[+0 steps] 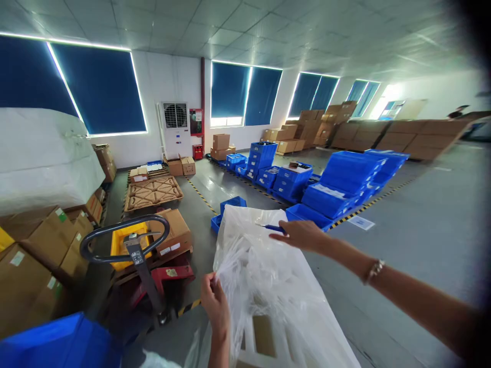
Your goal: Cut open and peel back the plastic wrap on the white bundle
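Left hand (215,301): fingers pinched shut on the near edge of the plastic bag (264,276), low in the view.
Right hand (301,234): reaching across the bag's far top edge, closed round a blue pen (273,228); it looks to touch the plastic, though the grip is partly hidden.
Bag: clear, crumpled, stretched between the two hands, draped over a white frame (264,337) with cardboard showing through it.
Wrist: a bracelet (374,270) on the right arm.
Left of bag: a pallet jack (134,250) with a ring handle, near brown boxes (38,255).
Beyond: stacked blue crates (345,184) on the floor (422,225), well apart from the hands.
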The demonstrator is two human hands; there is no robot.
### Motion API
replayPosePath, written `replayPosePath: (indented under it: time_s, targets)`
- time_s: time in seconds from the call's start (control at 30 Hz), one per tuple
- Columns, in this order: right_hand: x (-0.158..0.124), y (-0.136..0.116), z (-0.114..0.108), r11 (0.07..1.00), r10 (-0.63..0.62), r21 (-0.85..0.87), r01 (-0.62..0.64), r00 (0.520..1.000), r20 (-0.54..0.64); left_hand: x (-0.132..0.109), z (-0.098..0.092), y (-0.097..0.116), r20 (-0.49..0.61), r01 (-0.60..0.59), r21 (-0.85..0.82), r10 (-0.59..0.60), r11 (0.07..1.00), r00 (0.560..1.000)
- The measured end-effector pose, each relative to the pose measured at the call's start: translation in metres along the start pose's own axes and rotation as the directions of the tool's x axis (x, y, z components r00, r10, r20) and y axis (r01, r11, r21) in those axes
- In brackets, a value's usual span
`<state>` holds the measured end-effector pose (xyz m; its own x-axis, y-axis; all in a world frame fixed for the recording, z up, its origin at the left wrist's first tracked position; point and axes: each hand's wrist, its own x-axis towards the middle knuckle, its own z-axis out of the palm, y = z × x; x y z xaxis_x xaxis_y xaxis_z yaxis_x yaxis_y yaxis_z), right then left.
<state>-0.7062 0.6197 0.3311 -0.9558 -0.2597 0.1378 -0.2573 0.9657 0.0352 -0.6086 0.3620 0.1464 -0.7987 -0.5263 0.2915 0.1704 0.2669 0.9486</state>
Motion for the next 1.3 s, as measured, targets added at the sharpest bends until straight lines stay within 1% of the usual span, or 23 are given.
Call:
replayPosePath:
  time_s: [0.03,0.07,0.13,0.2,0.27,0.33,0.4,0.43,0.5,0.57,0.6,0.63,0.67,0.73,0.77,0.83,0.87,0.93,1.0,1.1,1.17,1.2,1.3]
  targets:
    - [-0.014,-0.01,0.014,0.999,0.036,0.009,-0.037,0.999,0.029,-0.001,0.004,0.001,0.007,0.006,-0.004,-0.006,1.0,1.0]
    - [-0.029,-0.021,0.031,0.993,0.097,0.062,-0.104,0.989,0.107,-0.003,0.007,0.002,0.012,0.006,0.0,-0.006,1.0,1.0]
    - [-0.053,-0.04,0.064,0.99,0.078,0.098,-0.102,0.971,0.227,-0.005,0.012,0.001,0.037,-0.023,0.024,0.022,0.999,0.999]
    - [-0.067,-0.041,0.084,0.982,0.131,0.097,-0.162,0.954,0.268,-0.004,0.01,-0.003,0.081,-0.074,0.076,0.067,0.994,0.994]
    - [-0.074,-0.02,0.086,0.962,0.232,0.08,-0.261,0.936,0.264,0.006,0.001,-0.009,0.141,-0.121,0.177,0.097,0.977,0.985]
    - [-0.078,0.012,0.076,0.946,0.292,0.076,-0.316,0.928,0.231,0.024,-0.015,-0.016,0.206,-0.156,0.317,0.093,0.936,0.974]
    - [-0.083,0.04,0.065,0.951,0.274,0.089,-0.295,0.942,0.194,0.049,-0.033,-0.021,0.267,-0.194,0.447,0.076,0.873,0.961]
    - [-0.086,0.049,0.062,0.958,0.248,0.099,-0.268,0.952,0.179,0.063,-0.04,-0.023,0.296,-0.21,0.497,0.064,0.842,0.953]
    - [-0.094,0.054,0.062,0.969,0.195,0.123,-0.216,0.968,0.16,0.091,-0.049,-0.024,0.369,-0.202,0.581,-0.034,0.788,0.929]
    - [-0.101,0.045,0.066,0.969,0.142,0.184,-0.165,0.981,0.134,0.114,-0.046,-0.016,0.45,-0.192,0.618,-0.143,0.762,0.881]
    - [-0.104,0.038,0.069,0.965,0.117,0.221,-0.141,0.986,0.116,0.121,-0.037,-0.008,0.5,-0.212,0.597,-0.152,0.774,0.853]
    - [-0.105,0.031,0.072,0.959,0.096,0.256,-0.119,0.99,0.099,0.125,-0.024,0.002,0.554,-0.258,0.547,-0.114,0.796,0.825]
    - [-0.106,0.023,0.073,0.954,0.08,0.284,-0.101,0.993,0.084,0.126,-0.006,0.013,0.605,-0.327,0.476,-0.034,0.816,0.795]
    - [-0.108,0.012,0.074,0.948,0.067,0.308,-0.085,0.995,0.069,0.119,0.04,0.037,0.676,-0.481,0.349,0.139,0.805,0.724]
    - [-0.109,0.008,0.074,0.946,0.062,0.314,-0.08,0.996,0.069,0.112,0.065,0.048,0.711,-0.543,0.348,0.163,0.764,0.684]
    - [-0.114,0.005,0.075,0.944,0.04,0.324,-0.065,0.996,0.082,0.098,0.114,0.062,0.734,-0.609,0.426,0.137,0.669,0.665]
    - [-0.118,0.006,0.077,0.945,0.021,0.324,-0.05,0.996,0.092,0.093,0.134,0.065,0.733,-0.616,0.451,0.126,0.646,0.669]
    - [-0.128,0.014,0.08,0.95,-0.029,0.313,-0.01,0.992,0.119,0.086,0.161,0.062,0.723,-0.622,0.473,0.13,0.624,0.679]
    - [-0.136,0.029,0.08,0.952,-0.07,0.306,0.024,0.987,0.141,0.084,0.171,0.054,0.719,-0.635,0.457,0.162,0.622,0.676]
    - [-0.13,0.059,0.066,0.953,-0.091,0.3,0.028,0.976,0.198,0.083,0.17,0.039,0.707,-0.651,0.436,0.211,0.621,0.675]
    - [-0.108,0.077,0.046,0.97,-0.068,0.242,0.013,0.973,0.221,0.081,0.168,0.032,0.692,-0.645,0.44,0.221,0.625,0.687]
    - [-0.093,0.084,0.034,0.979,-0.057,0.202,0.015,0.977,0.205,0.079,0.168,0.029,0.686,-0.64,0.444,0.221,0.627,0.693]
    - [-0.037,0.087,0.004,0.994,-0.076,0.086,0.069,0.994,0.077,0.075,0.169,0.025,0.668,-0.622,0.458,0.216,0.635,0.712]
